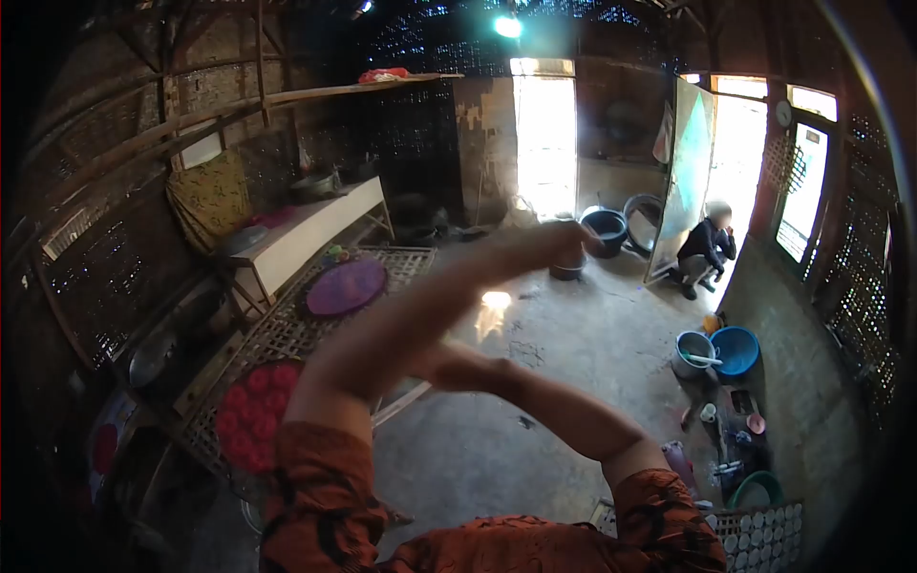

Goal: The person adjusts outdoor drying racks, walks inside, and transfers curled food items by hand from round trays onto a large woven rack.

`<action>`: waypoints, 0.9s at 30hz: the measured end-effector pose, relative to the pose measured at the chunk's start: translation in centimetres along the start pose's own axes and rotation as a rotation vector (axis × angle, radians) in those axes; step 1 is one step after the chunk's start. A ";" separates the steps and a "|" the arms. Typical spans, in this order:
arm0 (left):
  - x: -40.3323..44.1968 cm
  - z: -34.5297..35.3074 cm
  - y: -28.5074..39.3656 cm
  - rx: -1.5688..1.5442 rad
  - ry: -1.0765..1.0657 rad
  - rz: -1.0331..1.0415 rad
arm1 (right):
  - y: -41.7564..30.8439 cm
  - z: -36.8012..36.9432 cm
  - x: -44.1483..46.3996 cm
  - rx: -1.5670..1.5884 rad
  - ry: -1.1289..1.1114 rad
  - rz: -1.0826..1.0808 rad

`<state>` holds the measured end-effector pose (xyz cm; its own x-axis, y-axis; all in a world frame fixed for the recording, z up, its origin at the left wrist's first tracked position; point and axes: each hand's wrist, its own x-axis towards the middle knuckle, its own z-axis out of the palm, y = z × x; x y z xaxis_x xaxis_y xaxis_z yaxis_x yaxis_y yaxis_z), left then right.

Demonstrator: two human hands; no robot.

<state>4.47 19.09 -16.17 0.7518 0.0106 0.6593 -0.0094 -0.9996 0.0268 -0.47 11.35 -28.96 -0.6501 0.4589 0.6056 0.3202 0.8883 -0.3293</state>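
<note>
Daylight is blowing out the doorway [545,143] and the open door gap at right to white, while 1 greenish lamp [507,27] is glaring overhead. The walls at left are sinking into dimness, and the floor [573,411] is catching a soft sheen. Both forearms are blurring. The wide lens is bending the edges, with corners darkening to black.

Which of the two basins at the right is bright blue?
The basin right beside the grey bucket; the other basin, lower in view, is green.
</note>
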 end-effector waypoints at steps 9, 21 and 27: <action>-14.3 1.7 17.9 -0.405 -0.743 0.025 | 0.2 -9.0 -3.3 -0.078 -0.089 0.423; -27.3 13.8 10.3 -2.007 0.789 -1.015 | -2.7 0.2 -14.5 0.105 0.298 0.361; -28.6 17.0 9.7 -2.221 0.829 -1.108 | -1.5 2.5 -18.4 0.265 0.138 0.661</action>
<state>-5.95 8.64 -47.55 0.7035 0.7052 -0.0881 -0.6567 0.6925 0.2986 9.27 1.58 -41.43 -0.2797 0.9123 0.2991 0.4270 0.3972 -0.8123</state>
